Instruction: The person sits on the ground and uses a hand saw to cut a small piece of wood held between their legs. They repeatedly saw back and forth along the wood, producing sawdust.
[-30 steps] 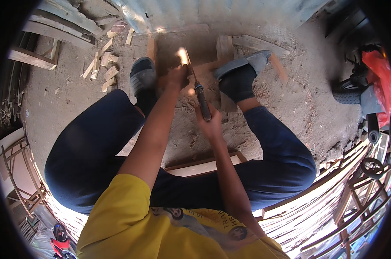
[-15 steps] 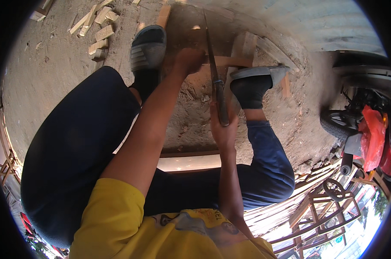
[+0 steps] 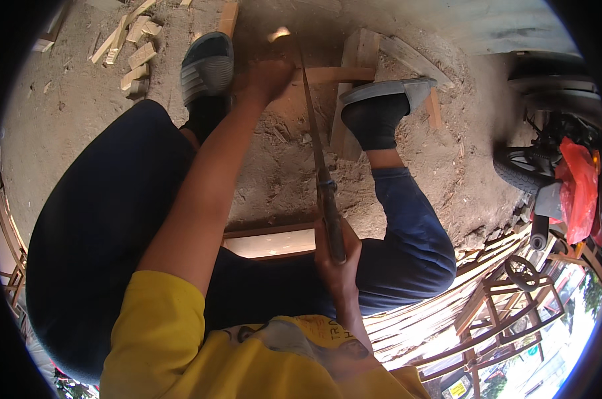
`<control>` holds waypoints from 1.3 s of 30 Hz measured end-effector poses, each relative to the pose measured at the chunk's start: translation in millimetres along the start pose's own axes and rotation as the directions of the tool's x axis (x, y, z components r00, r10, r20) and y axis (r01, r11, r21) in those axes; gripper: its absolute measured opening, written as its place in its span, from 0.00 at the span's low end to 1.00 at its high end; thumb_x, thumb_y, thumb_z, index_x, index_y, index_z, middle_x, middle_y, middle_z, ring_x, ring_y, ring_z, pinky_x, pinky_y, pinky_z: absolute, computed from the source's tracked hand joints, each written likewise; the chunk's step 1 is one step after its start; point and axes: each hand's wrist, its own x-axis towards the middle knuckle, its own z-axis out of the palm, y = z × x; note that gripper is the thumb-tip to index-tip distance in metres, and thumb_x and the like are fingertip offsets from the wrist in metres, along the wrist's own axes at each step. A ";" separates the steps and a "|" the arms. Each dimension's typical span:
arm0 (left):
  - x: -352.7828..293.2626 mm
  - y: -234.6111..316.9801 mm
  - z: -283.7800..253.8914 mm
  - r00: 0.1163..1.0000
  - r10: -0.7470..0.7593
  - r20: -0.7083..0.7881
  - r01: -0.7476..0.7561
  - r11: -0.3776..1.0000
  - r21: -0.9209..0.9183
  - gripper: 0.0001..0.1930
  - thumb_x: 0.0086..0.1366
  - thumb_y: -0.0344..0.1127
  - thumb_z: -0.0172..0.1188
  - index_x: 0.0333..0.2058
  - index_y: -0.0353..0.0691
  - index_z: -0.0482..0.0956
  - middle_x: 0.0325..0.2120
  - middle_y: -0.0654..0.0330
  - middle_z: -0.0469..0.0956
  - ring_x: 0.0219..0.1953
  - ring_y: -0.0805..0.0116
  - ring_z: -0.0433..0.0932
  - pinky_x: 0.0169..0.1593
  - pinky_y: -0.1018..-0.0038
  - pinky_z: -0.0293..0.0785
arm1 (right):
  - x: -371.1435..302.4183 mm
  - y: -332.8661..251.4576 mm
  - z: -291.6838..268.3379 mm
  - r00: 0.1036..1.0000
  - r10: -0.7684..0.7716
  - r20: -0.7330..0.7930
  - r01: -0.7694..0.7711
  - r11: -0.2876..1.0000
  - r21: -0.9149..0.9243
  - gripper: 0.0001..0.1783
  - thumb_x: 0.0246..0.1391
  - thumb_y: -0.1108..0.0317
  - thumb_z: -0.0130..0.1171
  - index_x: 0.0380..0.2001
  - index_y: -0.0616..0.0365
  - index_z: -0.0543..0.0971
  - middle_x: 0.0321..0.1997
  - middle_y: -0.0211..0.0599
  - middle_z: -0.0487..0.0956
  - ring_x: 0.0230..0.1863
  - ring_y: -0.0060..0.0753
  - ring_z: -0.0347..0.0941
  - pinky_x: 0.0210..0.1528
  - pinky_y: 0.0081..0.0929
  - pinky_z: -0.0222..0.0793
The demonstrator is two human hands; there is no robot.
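Observation:
A handsaw [image 3: 313, 126] with a dark handle points away from me, its long blade seen nearly edge-on. My right hand [image 3: 337, 256] is wrapped round the handle, close to my lap. The blade's far part crosses beside a narrow wooden strip [image 3: 337, 75] lying crosswise near my feet. On the strip's left end, my left hand [image 3: 269, 80] is closed, just left of the blade. My right sandalled foot [image 3: 387, 100] rests by the strip's right end, over a flat board [image 3: 344, 136]. The exact contact of blade and wood is hard to make out.
Cut wood blocks [image 3: 138, 56] lie on the dirt floor at far left. My left sandal [image 3: 206, 70] stands beside my left hand. A parked motorcycle [image 3: 527, 173] with a red plastic bag [image 3: 577, 189] is at right. Stacked wooden slats [image 3: 414, 326] lie at lower right.
My right hand has drawn the handsaw back toward my body. My left hand stays at the wooden strip; the whole view has shifted slightly.

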 end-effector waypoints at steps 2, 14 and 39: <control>2.3 3.5 3.2 0.999 -0.022 0.040 0.023 0.999 -0.027 0.06 0.56 0.30 0.58 0.33 0.37 0.79 0.31 0.47 0.82 0.36 0.50 0.82 0.37 0.57 0.79 | -11.8 -3.7 -9.1 0.998 -0.047 -0.041 0.046 0.999 -0.003 0.09 0.56 0.73 0.58 0.24 0.64 0.72 0.14 0.35 0.68 0.18 0.12 0.62 0.18 0.25 0.57; 5.0 -3.9 5.9 0.996 0.091 -0.010 -0.090 0.992 0.092 0.10 0.54 0.34 0.63 0.35 0.38 0.79 0.27 0.49 0.82 0.32 0.52 0.83 0.34 0.60 0.80 | -31.0 0.0 -11.2 0.999 -0.027 -0.034 0.027 1.000 -0.011 0.08 0.57 0.74 0.57 0.25 0.63 0.73 0.14 0.29 0.65 0.18 0.13 0.57 0.19 0.22 0.54; 18.9 -22.2 -1.8 0.975 0.045 0.220 0.002 0.978 -0.208 0.26 0.56 0.57 0.59 0.38 0.35 0.79 0.34 0.47 0.80 0.40 0.49 0.80 0.47 0.52 0.74 | -65.5 16.0 -37.2 0.996 0.089 0.029 -0.087 0.995 -0.040 0.09 0.56 0.75 0.57 0.23 0.63 0.73 0.14 0.29 0.70 0.18 0.10 0.62 0.17 0.20 0.54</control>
